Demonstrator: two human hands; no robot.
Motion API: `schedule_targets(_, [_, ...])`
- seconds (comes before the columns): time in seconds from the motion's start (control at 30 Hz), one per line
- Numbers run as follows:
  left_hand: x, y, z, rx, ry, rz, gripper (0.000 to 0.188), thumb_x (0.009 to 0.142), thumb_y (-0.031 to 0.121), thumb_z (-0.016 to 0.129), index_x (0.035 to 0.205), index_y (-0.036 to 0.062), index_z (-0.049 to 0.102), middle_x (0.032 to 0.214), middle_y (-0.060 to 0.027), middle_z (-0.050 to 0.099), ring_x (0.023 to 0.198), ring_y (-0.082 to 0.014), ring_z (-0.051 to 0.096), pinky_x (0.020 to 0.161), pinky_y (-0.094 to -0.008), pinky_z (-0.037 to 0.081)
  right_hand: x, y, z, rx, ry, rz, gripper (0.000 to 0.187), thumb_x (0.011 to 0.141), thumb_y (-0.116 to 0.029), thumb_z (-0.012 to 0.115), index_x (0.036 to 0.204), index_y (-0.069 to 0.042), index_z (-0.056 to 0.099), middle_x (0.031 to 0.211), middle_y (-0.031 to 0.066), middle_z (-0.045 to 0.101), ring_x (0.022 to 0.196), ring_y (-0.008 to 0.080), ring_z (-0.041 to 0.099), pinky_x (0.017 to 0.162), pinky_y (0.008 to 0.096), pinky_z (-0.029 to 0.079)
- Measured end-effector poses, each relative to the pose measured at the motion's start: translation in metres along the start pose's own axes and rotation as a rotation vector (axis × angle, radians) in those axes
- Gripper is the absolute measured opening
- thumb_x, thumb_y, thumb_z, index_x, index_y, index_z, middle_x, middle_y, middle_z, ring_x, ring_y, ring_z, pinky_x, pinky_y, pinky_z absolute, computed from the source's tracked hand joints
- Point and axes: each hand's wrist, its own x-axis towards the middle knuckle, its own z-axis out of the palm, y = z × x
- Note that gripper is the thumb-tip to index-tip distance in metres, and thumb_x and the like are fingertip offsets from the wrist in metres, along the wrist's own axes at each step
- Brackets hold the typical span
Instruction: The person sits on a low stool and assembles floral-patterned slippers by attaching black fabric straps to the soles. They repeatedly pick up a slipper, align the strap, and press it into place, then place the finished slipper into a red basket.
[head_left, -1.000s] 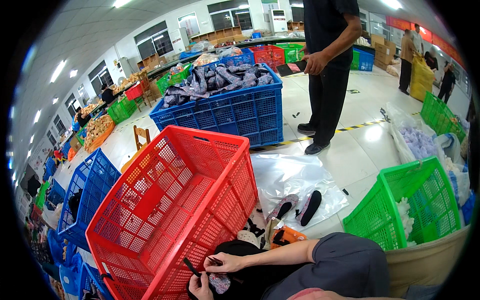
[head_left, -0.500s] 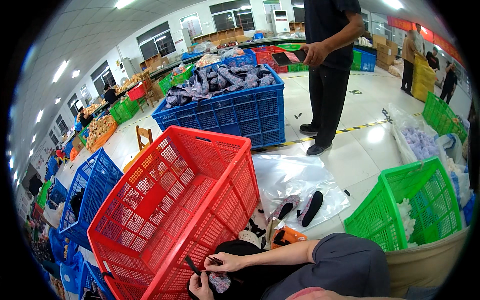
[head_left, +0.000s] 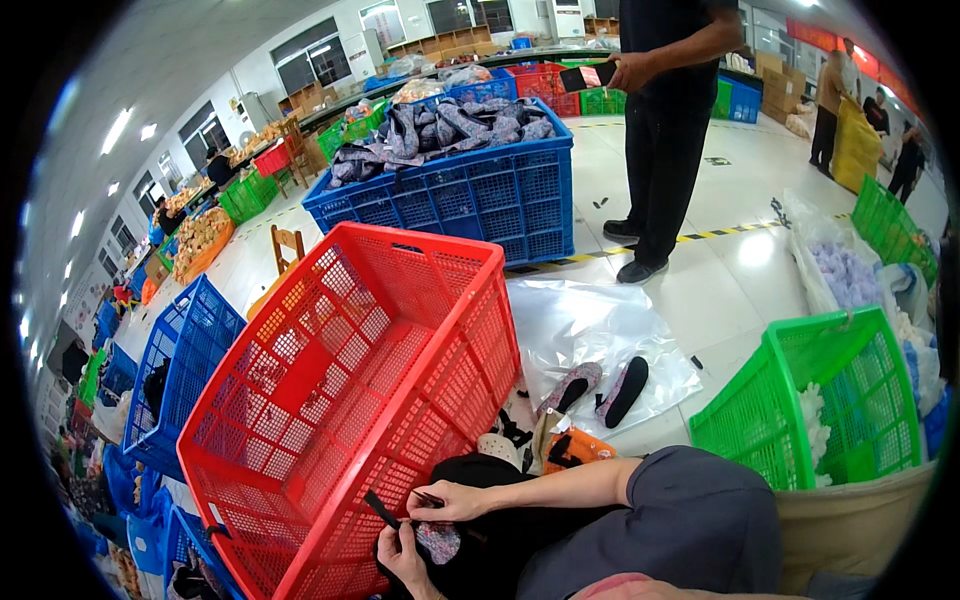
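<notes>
On my lap lies a slipper (head_left: 438, 543) with a grey-pink speckled pattern, and from it a black strap (head_left: 380, 507) sticks up. My left hand (head_left: 402, 562) is closed, pinching the slipper at the base of that strap. Just beside it, my right hand (head_left: 452, 502) is closed around a small dark pointed tool (head_left: 428, 499); its kind is not clear. Part of the slipper is lost against my black clothing. Two similar slippers (head_left: 622, 393) with dark soles rest on a clear plastic sheet (head_left: 550, 310) on the floor.
A tilted red crate (head_left: 430, 430) stands close at my left, and a green crate (head_left: 750, 415) at my right. Ahead, a blue crate (head_left: 500, 215) is heaped with patterned fabric pieces (head_left: 440, 140). A standing person (head_left: 668, 130) holds a phone-like dark object beyond the sheet.
The view has tilted slightly. My hands stay together at the slipper, with the strap angled more to the left. The standing person's hand and dark object have shifted slightly.
</notes>
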Motion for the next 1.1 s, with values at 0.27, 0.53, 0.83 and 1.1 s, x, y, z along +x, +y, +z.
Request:
schedule_targets(0.27, [0.0,-0.002,-0.005,-0.001,-0.027,0.0,0.005,0.091,0.0,0.059,0.093,-0.0037,0.062,0.087,-0.004,0.064,0.079,-0.0091,0.057,0.074,-0.0213,0.045,0.0,0.0,0.001,0.026,-0.023,-0.02,0.022,0.096,-0.023,0.057,0.096,-0.001,0.056,0.074,-0.0013,0.054,0.067,0.0048,0.046,0.059,0.0226,0.039])
schedule_targets(0.53, [-0.001,-0.003,-0.002,-0.016,-0.007,-0.085,0.01,0.093,0.007,0.058,0.089,-0.0009,0.062,0.071,0.0008,0.058,0.051,-0.0023,0.043,0.045,-0.0161,0.031,-0.002,0.006,-0.002,-0.009,0.003,-0.057,0.022,0.095,-0.023,0.058,0.097,-0.001,0.057,0.074,-0.0009,0.056,0.067,0.0055,0.048,0.059,0.0234,0.04])
schedule_targets(0.83, [0.012,0.002,0.002,-0.004,-0.044,-0.04,0.008,0.093,0.004,0.059,0.091,-0.0007,0.065,0.067,0.0067,0.051,0.055,-0.0007,0.038,0.049,-0.0173,0.025,0.003,0.006,-0.008,0.117,-0.012,0.071,0.021,0.093,-0.022,0.062,0.099,-0.002,0.059,0.081,-0.0031,0.057,0.075,0.0037,0.049,0.066,0.0211,0.041])
schedule_targets(1.1, [0.025,0.009,0.005,0.089,-0.099,0.02,0.007,0.09,0.0,0.061,0.091,-0.0051,0.066,0.077,0.0018,0.06,0.068,-0.0044,0.05,0.06,-0.0181,0.038,0.01,0.004,-0.015,0.169,-0.036,0.105,0.023,0.091,-0.021,0.065,0.104,-0.003,0.058,0.084,-0.0036,0.056,0.075,0.004,0.051,0.067,0.0206,0.042])
